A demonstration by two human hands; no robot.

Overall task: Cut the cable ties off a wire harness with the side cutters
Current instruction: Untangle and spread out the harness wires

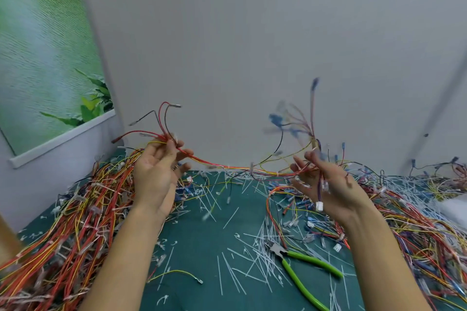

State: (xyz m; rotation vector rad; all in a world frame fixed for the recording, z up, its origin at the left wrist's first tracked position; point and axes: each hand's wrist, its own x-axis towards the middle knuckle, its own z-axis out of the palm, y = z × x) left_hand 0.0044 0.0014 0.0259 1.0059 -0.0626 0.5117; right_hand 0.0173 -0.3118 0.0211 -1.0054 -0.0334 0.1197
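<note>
A wire harness [235, 167] of red, yellow and orange wires hangs stretched between my two raised hands above the green table. My left hand [158, 171] pinches its left end, where red and black wires fan upward. My right hand [326, 182] holds the right end, palm up, with blurred blue terminals sticking up above it and a white connector [319, 206] dangling below. The green-handled side cutters [300, 264] lie on the mat in front of my right forearm, held by neither hand.
A large heap of harnesses [75, 222] covers the left of the green mat [202, 247]. Another heap [417, 222] lies at the right. Several cut white cable ties [252, 255] litter the middle. A grey wall stands close behind.
</note>
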